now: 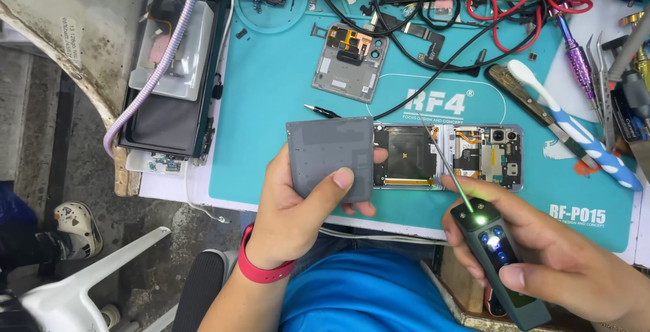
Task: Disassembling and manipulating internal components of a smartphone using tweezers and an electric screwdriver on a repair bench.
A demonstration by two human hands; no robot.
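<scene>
My left hand [298, 203] grips a flat grey rectangular panel [330, 152], tilted up at the near edge of the mat. Just right of it lies an opened foldable phone [447, 157] with its coil, boards and camera exposed. My right hand [542, 257] holds a dark electric screwdriver [497, 257] with lit green and blue lights. Its thin bit [443, 163] slants up over the middle of the phone. A red band sits on my left wrist.
A teal work mat [271, 102] covers the bench. On it lie a grey back cover with a flex part [350, 62], a black probe tip [321, 111], black and red cables [501, 14], a toothbrush [575, 125], tweezers [599, 75] and a purple driver [579, 61]. A dark tray [172, 75] stands left.
</scene>
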